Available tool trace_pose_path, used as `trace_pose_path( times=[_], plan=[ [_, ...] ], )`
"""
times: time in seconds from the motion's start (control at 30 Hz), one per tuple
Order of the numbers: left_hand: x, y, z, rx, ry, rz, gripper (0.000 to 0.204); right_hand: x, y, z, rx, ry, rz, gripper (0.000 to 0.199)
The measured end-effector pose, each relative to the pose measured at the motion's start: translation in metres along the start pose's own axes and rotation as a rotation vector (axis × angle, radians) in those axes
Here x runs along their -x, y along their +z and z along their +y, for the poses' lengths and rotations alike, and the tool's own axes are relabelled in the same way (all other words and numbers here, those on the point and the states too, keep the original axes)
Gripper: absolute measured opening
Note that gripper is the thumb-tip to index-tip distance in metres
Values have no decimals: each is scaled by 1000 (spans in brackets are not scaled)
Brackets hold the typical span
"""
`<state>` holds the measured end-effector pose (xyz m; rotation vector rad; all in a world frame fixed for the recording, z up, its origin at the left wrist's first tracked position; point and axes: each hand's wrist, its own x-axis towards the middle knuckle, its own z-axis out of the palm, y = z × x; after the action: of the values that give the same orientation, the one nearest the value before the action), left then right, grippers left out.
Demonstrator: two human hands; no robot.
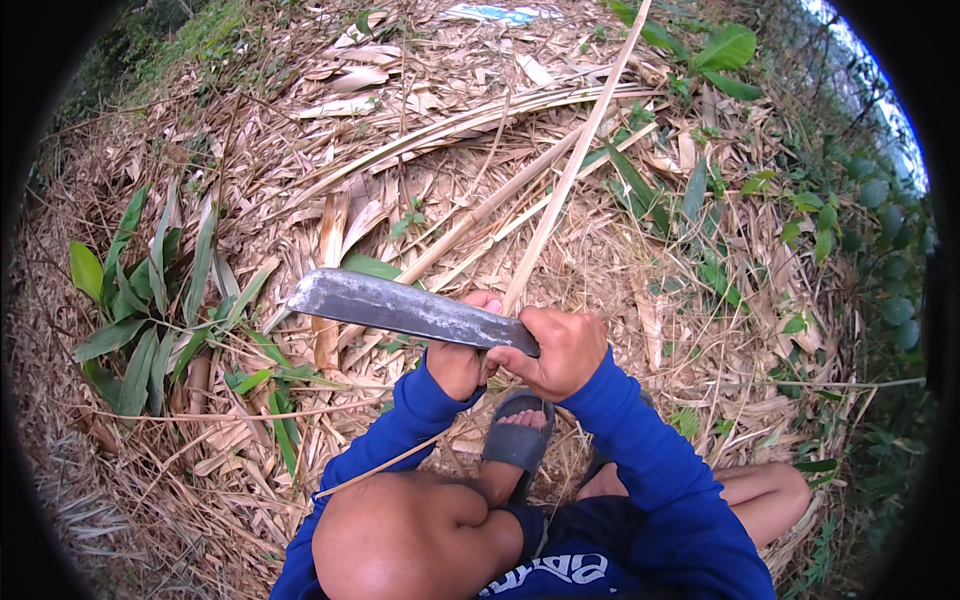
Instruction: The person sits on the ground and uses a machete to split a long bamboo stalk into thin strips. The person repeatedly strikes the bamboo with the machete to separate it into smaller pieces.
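Grey, scuffed metal blade point(400, 306) juts from the right hand point(562, 350).

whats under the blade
Part of the left hand, showing above and below the blade; its middle is covered. Ground litter shows further down. Where the pale strip runs near the right hand is hidden.

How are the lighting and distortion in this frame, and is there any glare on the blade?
Head view: black fisheye border cuts off the corners; daylight looks soft, without hard shadows across the dry litter; sky at upper right is much brighter than the ground; the blade has whitish patches, though glare or wear is hard to tell.
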<state>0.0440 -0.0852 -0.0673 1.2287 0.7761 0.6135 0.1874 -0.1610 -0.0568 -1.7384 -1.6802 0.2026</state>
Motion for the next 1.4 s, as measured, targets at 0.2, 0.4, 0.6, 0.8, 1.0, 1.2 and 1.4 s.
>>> trace_pose_path(
  times=[0.2, 0.4, 0.6, 0.8, 1.0, 1.2, 1.4],
  plan=[
    [-2, -4, 7, 55, 30, -210, 26, 5, 3, 5, 167, -49, 93, 68],
    [-1, -1, 5, 328, -133, -267, 25, 5, 3, 13, 300, -93, 163, 71],
    [-1, -3, 2, 460, -162, -350, 24, 3, -6, 21, 420, -170, 205, 67],
    [-4, -14, -7, 429, -236, -346, 27, 1, -8, 33, 456, -117, 205, 72],
    [-7, -17, -10, 451, -263, -407, 25, 2, -7, 40, 465, -104, 209, 71],
    [-6, -9, 5, 449, -306, -318, 25, 1, -11, 52, 448, 37, 192, 68],
    [13, -29, -6, 437, -397, -376, 28, -8, -56, 117, 501, 355, 130, 63]
  ],
)
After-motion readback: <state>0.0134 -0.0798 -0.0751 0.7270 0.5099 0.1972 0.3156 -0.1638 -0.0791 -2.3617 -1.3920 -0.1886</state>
